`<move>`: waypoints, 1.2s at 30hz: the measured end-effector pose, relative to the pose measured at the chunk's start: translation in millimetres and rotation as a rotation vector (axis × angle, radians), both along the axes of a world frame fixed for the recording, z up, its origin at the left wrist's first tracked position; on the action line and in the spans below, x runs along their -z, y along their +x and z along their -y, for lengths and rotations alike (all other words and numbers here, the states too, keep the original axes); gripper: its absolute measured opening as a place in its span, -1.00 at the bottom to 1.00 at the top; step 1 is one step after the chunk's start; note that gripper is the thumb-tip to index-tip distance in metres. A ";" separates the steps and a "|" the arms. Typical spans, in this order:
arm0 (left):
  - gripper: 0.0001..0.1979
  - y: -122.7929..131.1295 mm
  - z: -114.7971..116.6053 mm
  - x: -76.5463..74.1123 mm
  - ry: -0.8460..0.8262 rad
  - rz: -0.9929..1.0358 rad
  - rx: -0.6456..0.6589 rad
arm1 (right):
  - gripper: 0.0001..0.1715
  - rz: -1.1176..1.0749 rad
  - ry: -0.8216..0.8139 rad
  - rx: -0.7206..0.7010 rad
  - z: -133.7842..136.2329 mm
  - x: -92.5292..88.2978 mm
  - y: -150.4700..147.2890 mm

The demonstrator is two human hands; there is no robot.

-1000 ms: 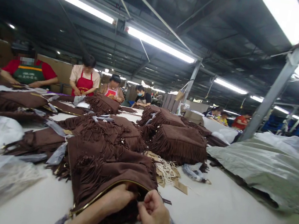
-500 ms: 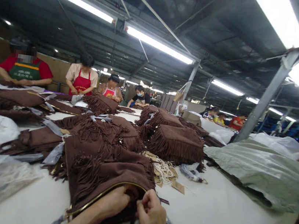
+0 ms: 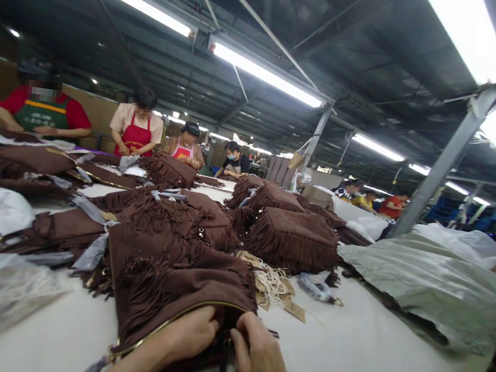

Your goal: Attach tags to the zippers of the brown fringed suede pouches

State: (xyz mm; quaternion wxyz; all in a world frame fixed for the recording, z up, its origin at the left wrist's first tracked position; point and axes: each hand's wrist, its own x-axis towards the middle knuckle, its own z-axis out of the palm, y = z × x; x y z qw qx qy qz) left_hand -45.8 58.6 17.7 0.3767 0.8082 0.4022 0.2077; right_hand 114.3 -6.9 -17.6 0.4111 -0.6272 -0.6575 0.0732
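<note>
In the head view, the left hand (image 3: 190,333) and right hand (image 3: 260,366) both pinch the open zipper edge of a brown fringed bag (image 3: 169,286) lying at the near edge of the counter (image 3: 357,355). Judging by the grip, keeping the gold zipper (image 3: 164,325) taut between both hands should stop the fringe snagging. More bags (image 3: 296,236) lie beyond.

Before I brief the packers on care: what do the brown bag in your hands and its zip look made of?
The brown bag looks like matte suede or faux suede: napped, no shine, cut into fringe. Its zip edge looks like brass-toned metal, glinting gold. Both hands grip it there.
</note>
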 end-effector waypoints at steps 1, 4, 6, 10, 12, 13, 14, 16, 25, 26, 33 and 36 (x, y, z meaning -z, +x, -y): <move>-0.75 -1.5 1.2 -5.6 0.007 -0.002 0.005 | -0.86 -0.017 0.031 0.000 2.2 -2.3 3.1; -0.89 -1.8 3.8 -17.8 -0.062 0.086 0.098 | -0.78 -0.278 0.004 -0.009 5.9 -3.1 9.8; -0.89 1.3 5.7 -20.3 -0.228 0.214 0.183 | -0.67 -0.570 -0.075 -0.018 5.3 -1.6 10.8; -0.76 10.9 13.3 -13.6 -0.483 0.327 0.248 | -0.44 -0.968 -0.058 -0.004 0.0 -3.4 4.7; -0.76 15.2 17.9 -8.5 -0.534 0.340 0.304 | -0.43 -0.984 -0.002 -0.026 -3.0 -7.7 -0.3; -0.77 16.9 19.7 -6.4 -0.550 0.362 0.339 | -0.44 -0.965 0.013 -0.048 -4.2 -10.5 -2.1; -0.77 18.2 21.0 -5.0 -0.557 0.393 0.366 | -0.44 -0.941 0.015 -0.072 -4.8 -13.5 -2.9; -0.78 19.5 21.6 -3.8 -0.552 0.446 0.368 | -0.41 -0.915 -0.005 -0.100 -3.8 -19.7 0.0; -0.77 19.9 14.6 -2.9 -0.629 0.490 0.255 | -0.36 -1.261 -0.009 0.094 27.2 -8.3 39.3; -0.77 20.7 15.1 -2.0 -0.631 0.498 0.258 | -0.38 -1.276 -0.022 0.066 29.3 -5.2 35.3; -0.61 23.4 20.2 1.6 -0.622 0.515 0.238 | -0.46 -1.405 0.024 -0.012 27.9 -10.5 -9.6; -0.62 22.5 20.7 -0.9 -0.594 0.493 0.220 | -0.49 -1.375 0.038 -0.031 26.4 -15.9 -13.8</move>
